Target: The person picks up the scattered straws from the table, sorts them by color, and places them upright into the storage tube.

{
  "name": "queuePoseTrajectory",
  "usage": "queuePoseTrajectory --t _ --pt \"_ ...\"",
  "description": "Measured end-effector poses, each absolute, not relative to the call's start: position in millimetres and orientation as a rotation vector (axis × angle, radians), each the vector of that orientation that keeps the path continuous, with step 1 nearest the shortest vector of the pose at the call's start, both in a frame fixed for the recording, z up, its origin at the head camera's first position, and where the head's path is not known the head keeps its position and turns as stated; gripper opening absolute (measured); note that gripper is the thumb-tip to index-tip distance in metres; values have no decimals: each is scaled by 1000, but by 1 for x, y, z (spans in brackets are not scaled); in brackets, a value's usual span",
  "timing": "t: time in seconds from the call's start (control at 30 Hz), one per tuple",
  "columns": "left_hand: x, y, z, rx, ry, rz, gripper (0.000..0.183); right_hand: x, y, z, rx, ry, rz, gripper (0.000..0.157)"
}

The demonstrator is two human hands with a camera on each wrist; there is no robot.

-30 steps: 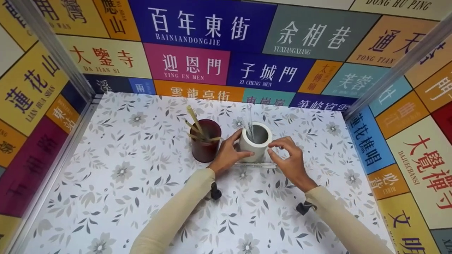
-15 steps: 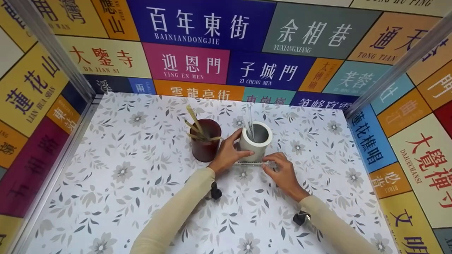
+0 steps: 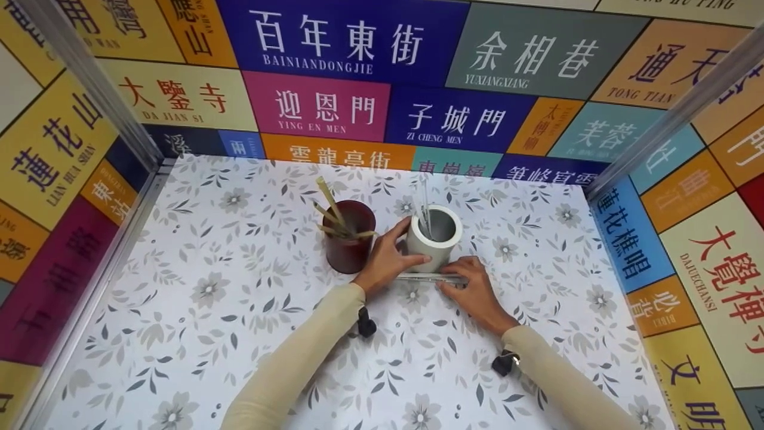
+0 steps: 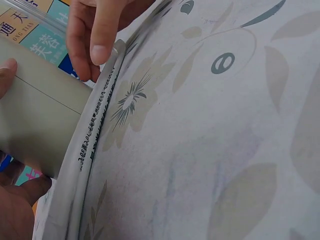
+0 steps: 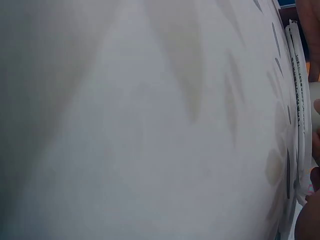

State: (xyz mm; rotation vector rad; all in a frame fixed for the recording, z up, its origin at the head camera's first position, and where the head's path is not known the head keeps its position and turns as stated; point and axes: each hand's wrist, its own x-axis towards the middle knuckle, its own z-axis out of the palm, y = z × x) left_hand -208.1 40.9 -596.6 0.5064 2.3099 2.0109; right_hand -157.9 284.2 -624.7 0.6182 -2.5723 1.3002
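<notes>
My left hand (image 3: 385, 260) grips the side of a white cup (image 3: 439, 254), thumb across its front and fingers at its left. Clear thin sticks (image 3: 425, 209) lean inside the cup. In front of its base lie slim wrapped sticks (image 3: 421, 277), resembling packed straws. The left wrist view shows black print on their wrapper (image 4: 95, 117). At their right end is my right hand (image 3: 477, 295), its thumb and index finger apart on either side of the end in the head view. From the left wrist, its thumb (image 4: 104, 37) hangs right by the tip.
Just left of my left hand stands a dark red cup (image 3: 349, 254) holding several yellowish sticks (image 3: 331, 209). A floral cloth (image 3: 209, 358) covers the table. Panels with coloured lettering (image 3: 328, 42) enclose the back and both sides, with metal posts (image 3: 122, 101) at the corners.
My right hand has come down from beside the white cup's rim to the right end of the wrapped sticks. My left hand stays on the cup.
</notes>
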Motion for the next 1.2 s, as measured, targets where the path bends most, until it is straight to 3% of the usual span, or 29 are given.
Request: queuePoseTrajectory --t 0.47,0.77,1.0,1.2 --pt "-209 40 -599 536 2300 2021 95 -159 276 -624 734 -2636 1207 10" --pt "-208 41 -597 537 2255 2048 94 -149 290 -613 807 -2587 1193 13" --pt "-208 41 -597 525 2266 2034 96 -142 313 -592 897 -2520 1206 12" --pt "-209 39 -598 575 2264 2055 95 -142 314 -561 932 -2400 1234 21"
